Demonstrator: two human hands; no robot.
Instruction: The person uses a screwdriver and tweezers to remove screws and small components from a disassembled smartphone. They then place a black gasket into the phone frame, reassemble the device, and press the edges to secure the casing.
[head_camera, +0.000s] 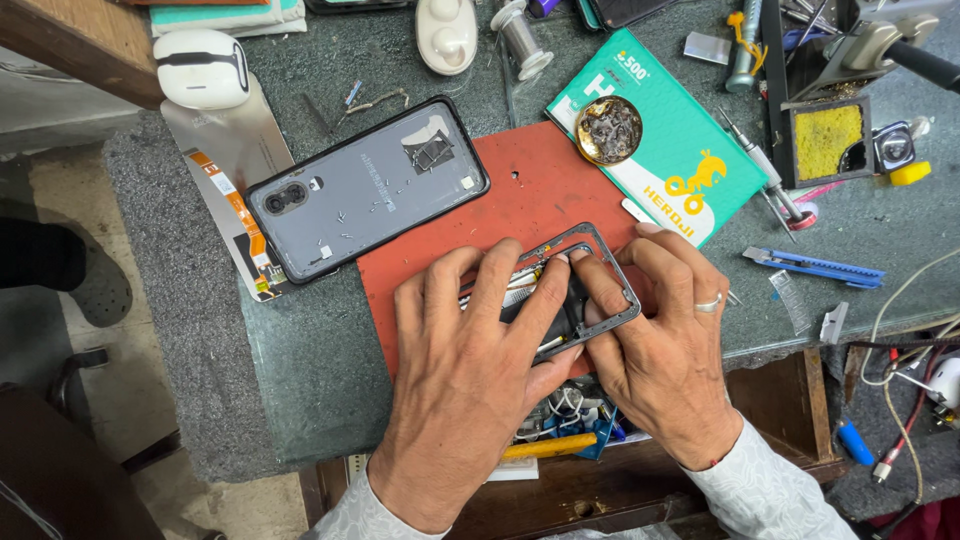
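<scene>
Both your hands, left hand (470, 360) and right hand (655, 335), are clamped on the grey phone frame (612, 262), lying on the red mat (520, 195). Phone back cover (365, 190) at ten o'clock.

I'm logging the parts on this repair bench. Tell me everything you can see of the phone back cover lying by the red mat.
The phone back cover lies flat, inner side up, tilted diagonally across the grey-green table. It looks like dark grey plastic with a black rim, a camera cutout at its lower left end and small bits of tape or glue inside. Its right end overlaps the red mat. Neither hand touches it.
</scene>
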